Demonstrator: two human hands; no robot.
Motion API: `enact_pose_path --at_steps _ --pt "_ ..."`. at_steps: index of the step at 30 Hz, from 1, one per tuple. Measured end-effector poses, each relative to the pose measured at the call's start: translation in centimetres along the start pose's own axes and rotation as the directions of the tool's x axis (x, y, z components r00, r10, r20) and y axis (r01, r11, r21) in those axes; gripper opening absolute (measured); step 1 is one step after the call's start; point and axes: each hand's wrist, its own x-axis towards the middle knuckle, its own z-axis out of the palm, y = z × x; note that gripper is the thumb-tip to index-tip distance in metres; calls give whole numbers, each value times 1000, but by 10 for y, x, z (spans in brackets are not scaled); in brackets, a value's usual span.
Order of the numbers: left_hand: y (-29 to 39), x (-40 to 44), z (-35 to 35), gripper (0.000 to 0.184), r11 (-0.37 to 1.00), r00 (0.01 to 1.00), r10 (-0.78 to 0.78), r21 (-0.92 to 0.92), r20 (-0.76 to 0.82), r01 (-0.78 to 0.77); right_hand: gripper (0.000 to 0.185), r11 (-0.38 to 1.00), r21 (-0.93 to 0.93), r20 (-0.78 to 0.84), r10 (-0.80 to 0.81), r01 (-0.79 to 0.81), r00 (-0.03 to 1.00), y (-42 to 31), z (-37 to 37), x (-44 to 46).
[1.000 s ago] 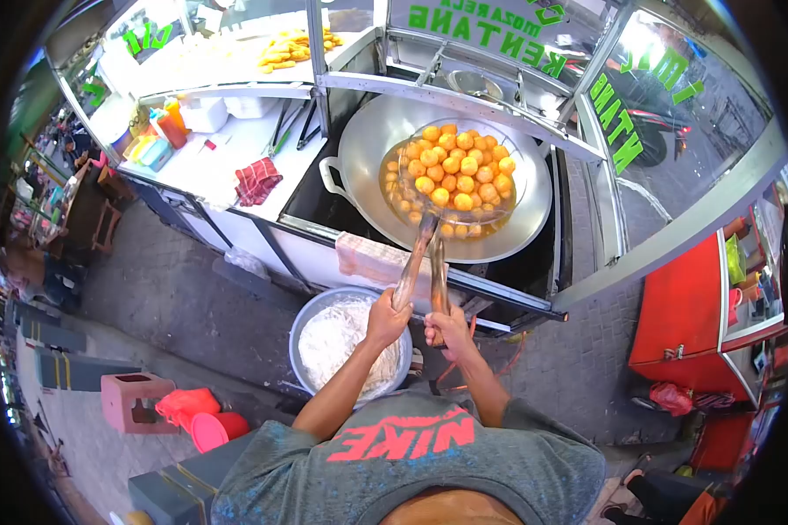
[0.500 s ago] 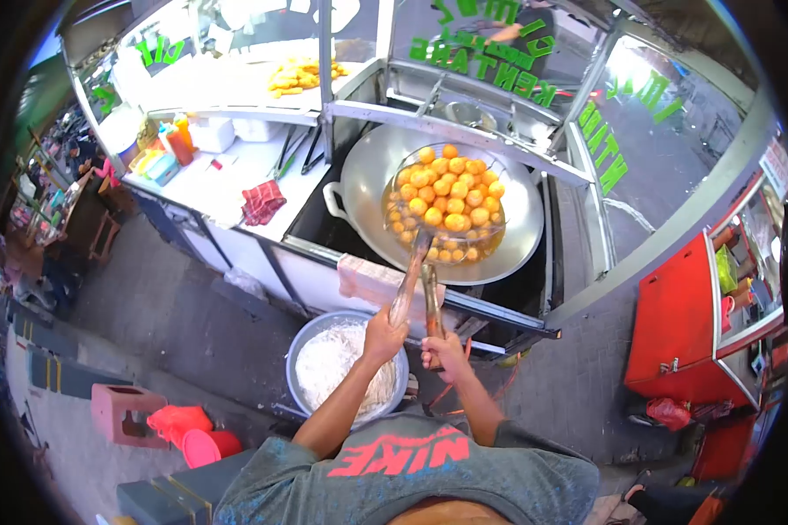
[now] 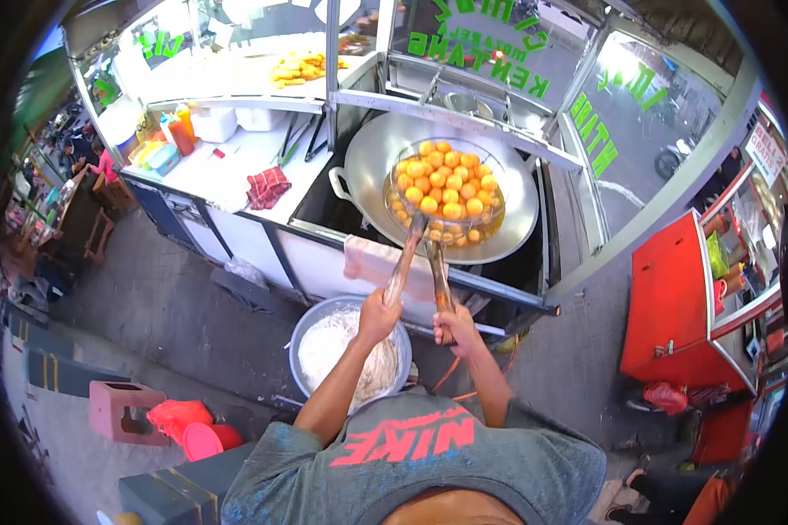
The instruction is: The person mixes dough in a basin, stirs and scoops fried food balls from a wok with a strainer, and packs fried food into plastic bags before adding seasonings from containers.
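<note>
My left hand (image 3: 379, 317) is closed around the pale wooden handle (image 3: 403, 265) of a wire skimmer. Its basket holds many round golden fried balls (image 3: 446, 182) above the wok (image 3: 521, 197). My right hand (image 3: 457, 329) grips a second, darker wooden handle (image 3: 438, 273); the tool's head is hidden among the balls and wire, so I cannot tell its kind. More balls (image 3: 460, 236) sit in the oil below the basket. Between me and the stall, a grey basin (image 3: 299, 350) of white flour stands below my left forearm.
A pinkish cloth (image 3: 385, 265) hangs over the stall's front edge. Left of the wok, the white counter (image 3: 228, 184) bears a red checked cloth (image 3: 268, 187), tongs (image 3: 298, 140) and sauce bottles (image 3: 181, 136). A metal frame rail (image 3: 464, 127) crosses behind the wok. A red cabinet (image 3: 665, 306) stands at right.
The lower ends of the two handles have spread apart, with my right hand shifting right and slightly up. My left hand has risen a little. The balls remain in the basket over the wok.
</note>
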Motion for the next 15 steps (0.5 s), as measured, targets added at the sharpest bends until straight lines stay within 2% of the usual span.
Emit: enact_pose_path --at_steps 1,5,8,11,15 --pt "7 1 -3 20 996 996 87 -30 -32 -88 29 1000 14 -9 -6 6 1000 -2 5 1" --pt "3 -5 -22 27 992 995 -58 -111 76 66 25 1000 -24 -66 -20 19 998 4 3 1" --pt "13 -5 -39 23 979 997 -36 -197 72 50 24 999 7 -97 -31 32 995 8 0 -3" --pt "40 8 -63 20 945 992 -45 -317 118 81 32 1000 -16 -120 -17 16 993 3 -2 -9" --pt "48 63 -81 18 909 992 24 -416 128 32 34 997 -82 -114 -24 15 993 -7 -20 0"
